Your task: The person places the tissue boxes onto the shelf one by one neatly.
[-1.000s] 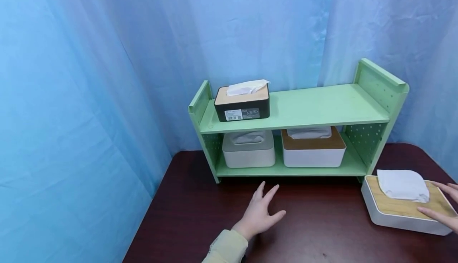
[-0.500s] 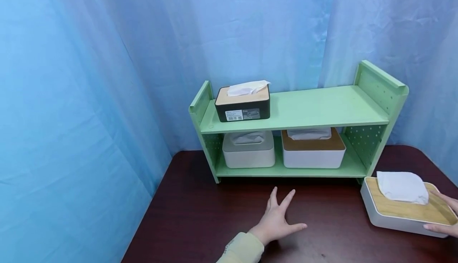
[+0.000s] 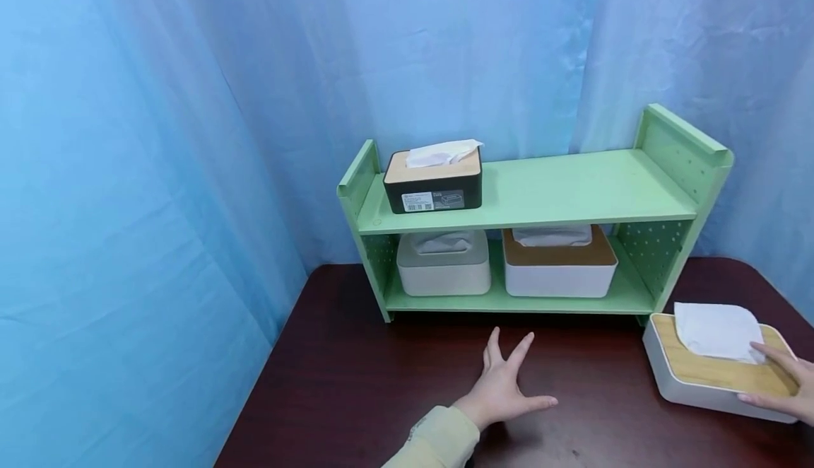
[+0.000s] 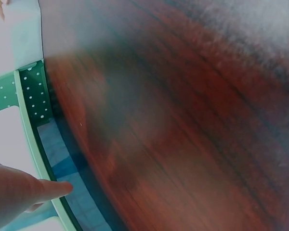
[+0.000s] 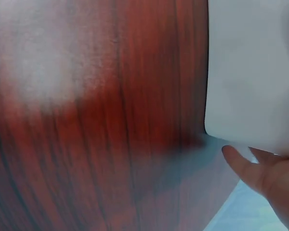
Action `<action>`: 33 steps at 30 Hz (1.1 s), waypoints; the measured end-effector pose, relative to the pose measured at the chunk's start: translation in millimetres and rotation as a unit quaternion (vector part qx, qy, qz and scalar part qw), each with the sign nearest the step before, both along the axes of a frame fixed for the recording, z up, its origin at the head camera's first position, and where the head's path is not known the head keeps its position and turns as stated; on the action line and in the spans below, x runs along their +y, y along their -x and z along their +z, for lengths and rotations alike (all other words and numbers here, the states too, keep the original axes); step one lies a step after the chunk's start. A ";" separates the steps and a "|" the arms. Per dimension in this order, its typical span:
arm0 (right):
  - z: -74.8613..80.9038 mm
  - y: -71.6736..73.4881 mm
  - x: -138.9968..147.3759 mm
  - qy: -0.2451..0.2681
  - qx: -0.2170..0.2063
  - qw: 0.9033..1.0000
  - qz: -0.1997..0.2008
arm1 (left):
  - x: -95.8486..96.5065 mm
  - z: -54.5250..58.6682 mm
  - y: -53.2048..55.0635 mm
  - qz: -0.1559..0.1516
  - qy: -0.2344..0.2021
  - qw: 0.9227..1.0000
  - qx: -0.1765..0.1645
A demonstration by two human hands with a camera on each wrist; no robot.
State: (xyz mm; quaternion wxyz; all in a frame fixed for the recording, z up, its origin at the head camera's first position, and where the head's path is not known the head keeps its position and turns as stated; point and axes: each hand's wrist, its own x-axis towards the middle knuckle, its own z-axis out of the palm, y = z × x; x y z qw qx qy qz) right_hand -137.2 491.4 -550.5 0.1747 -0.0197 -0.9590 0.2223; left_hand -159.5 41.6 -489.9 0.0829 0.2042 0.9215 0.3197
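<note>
My left hand (image 3: 499, 392) hovers over the dark table (image 3: 356, 397) in front of the green shelf (image 3: 572, 185), fingers spread and holding nothing. At the right edge of the head view, my right hand (image 3: 791, 387) reaches over the right end of a white tissue box (image 3: 689, 390) with a wood-look lid and a tissue sticking out. Its index finger lies over the lid and its thumb is at the front rim. In the right wrist view, the box's white side (image 5: 253, 72) stands beside my fingers (image 5: 248, 168); firm contact cannot be made out.
A black tissue box (image 3: 439, 196) sits on the upper shelf's left end. Below it, a grey-lidded tissue box (image 3: 444, 277) and a brown-lidded one (image 3: 559, 281) stand side by side. Blue curtains (image 3: 159, 171) hang behind and to the left.
My left hand has moved right across the table. My right hand has come slightly further left over the tissue box, which has stayed in place.
</note>
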 end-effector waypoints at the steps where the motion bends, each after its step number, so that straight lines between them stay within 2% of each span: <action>1: 1.7 0.6 -0.3 0.000 -0.009 1.000 0.005 | -0.1 0.7 1.2 0.001 -0.003 1.000 -0.001; 3: 5.2 1.9 -1.5 0.004 -0.025 1.000 0.015 | -0.5 2.5 3.7 0.002 -0.007 1.000 0.000; 7: 9.9 1.6 -4.8 0.028 -0.031 0.999 0.028 | -0.5 6.1 7.2 0.004 -0.006 1.000 -0.002; 10: 15.5 -0.7 -9.6 0.031 -0.079 0.996 0.007 | 0.8 7.4 8.2 0.004 -0.005 1.000 -0.003; 14: 21.5 -5.0 -16.7 0.040 -0.151 0.988 -0.012 | 4.1 7.8 8.2 0.001 -0.015 1.000 -0.006; 20: 28.3 -9.7 -30.6 0.068 -0.199 0.977 0.025 | 10.8 7.5 7.5 -0.006 -0.035 0.999 -0.024; 23: 31.8 -11.9 -41.8 0.086 -0.214 0.972 0.042 | 14.3 6.4 6.7 -0.012 -0.033 0.999 -0.028; 26: 32.7 -14.5 -54.0 0.103 -0.205 0.971 0.066 | 17.2 4.9 5.6 -0.019 -0.027 0.999 -0.027; 31: 31.8 -18.7 -72.6 0.105 -0.173 0.975 0.094 | 19.9 3.5 4.6 -0.032 -0.022 0.999 -0.023; 33: 32.9 -19.4 -79.4 0.102 -0.176 0.975 0.092 | 21.0 3.4 3.9 -0.036 -0.020 0.999 -0.026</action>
